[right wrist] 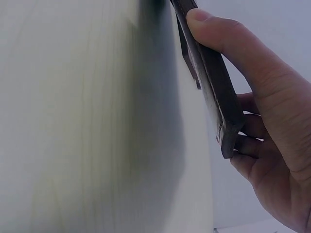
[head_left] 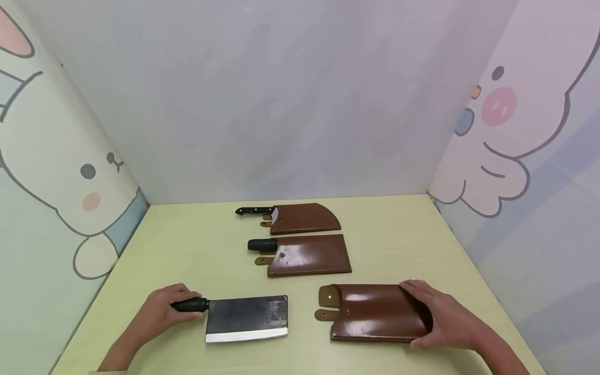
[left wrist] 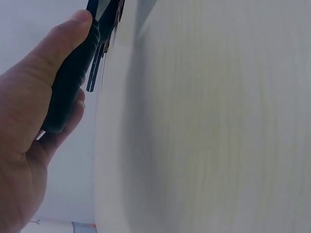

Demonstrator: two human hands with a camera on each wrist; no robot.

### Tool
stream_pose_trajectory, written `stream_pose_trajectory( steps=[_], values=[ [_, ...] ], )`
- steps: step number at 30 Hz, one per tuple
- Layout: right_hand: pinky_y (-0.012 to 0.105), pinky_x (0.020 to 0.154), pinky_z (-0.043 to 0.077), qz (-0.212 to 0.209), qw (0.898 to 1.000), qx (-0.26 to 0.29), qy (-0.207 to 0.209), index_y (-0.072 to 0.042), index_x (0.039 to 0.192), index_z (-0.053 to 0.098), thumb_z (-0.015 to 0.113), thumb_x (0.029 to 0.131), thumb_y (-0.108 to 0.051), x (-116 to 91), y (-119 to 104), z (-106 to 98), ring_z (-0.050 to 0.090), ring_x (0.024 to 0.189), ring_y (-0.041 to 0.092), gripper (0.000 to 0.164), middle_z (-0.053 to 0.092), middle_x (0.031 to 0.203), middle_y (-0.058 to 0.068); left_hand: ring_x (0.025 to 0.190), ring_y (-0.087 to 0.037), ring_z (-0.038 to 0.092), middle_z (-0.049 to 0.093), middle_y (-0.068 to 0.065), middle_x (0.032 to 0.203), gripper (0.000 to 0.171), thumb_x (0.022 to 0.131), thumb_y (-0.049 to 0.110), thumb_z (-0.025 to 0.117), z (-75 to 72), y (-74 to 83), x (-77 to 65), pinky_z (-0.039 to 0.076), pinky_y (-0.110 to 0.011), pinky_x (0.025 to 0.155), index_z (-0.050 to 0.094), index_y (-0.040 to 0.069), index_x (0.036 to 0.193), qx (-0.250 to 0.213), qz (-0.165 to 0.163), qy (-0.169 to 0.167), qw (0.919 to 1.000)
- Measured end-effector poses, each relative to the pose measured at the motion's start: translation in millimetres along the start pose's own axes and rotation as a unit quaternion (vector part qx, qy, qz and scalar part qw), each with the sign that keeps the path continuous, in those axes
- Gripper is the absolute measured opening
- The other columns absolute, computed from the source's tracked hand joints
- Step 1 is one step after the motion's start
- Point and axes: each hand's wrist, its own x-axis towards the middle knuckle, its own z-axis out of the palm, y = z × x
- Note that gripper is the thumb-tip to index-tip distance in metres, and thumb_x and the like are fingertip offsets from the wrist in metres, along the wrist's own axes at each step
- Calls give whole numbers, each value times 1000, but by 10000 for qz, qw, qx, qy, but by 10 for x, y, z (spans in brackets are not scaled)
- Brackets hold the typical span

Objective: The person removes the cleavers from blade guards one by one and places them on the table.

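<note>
Down at the near edge of the pale green tabletop (head_left: 398, 229), the left hand (head_left: 157, 312) has its grip wrapped round the black handle of a bare cleaver (head_left: 246, 319). The left wrist view shows the thumb lying along the top of that handle and the fingers curled beneath it. The broad dark blade lies flat on the tabletop, pointing toward the right, with its bright cutting edge facing the person.

Just beside the blade's tip, with a gap of tabletop between, lies an empty brown leather sheath (head_left: 375, 312), its strap tabs and snaps turned toward the cleaver. The right hand (head_left: 445, 317) grasps the sheath's far end; in the right wrist view the thumb presses on one face while the fingers curl round the other, pinching the end of the sheath between them.

Farther back, well apart from both hands, two more knives rest in their own covers: a rectangular sheathed cleaver (head_left: 304, 254) in the middle, and behind it a curved sheathed knife (head_left: 295, 216), both with black handles sticking out to the left.
</note>
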Motion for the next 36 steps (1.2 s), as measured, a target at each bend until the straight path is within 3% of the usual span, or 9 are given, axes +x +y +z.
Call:
stream_pose_trajectory(
  steps=[7,16,26,36],
  values=[
    [33,79,54,-51,9999,-68,-105,-15,151,50,86,59,-76,18,32,33,62,113,20,115,51,146,-2,74,6,50,59,25,88,32,67,32,96,16,-6,-17,40,-15,63,80,29,94,-16,-97,-95,9999],
    [49,87,54,82,9996,-194,-209,-16,154,47,80,58,-83,19,61,67,52,136,32,122,49,154,4,73,6,47,56,27,87,31,69,39,94,0,4,18,41,-22,61,80,28,94,125,-331,-428,9985],
    [51,93,53,240,9987,-183,-414,-15,156,44,79,55,-84,29,88,121,45,141,36,127,46,157,7,76,5,47,57,25,89,35,75,53,86,-10,-24,30,42,-23,66,80,30,100,217,-746,-1075,9912],
    [53,95,51,334,9977,-136,-577,-14,155,44,77,56,-85,31,78,155,45,141,38,127,47,155,8,80,3,50,61,22,94,40,76,56,84,5,-3,46,44,-24,68,80,26,102,290,-1006,-1286,9862]
  ],
)
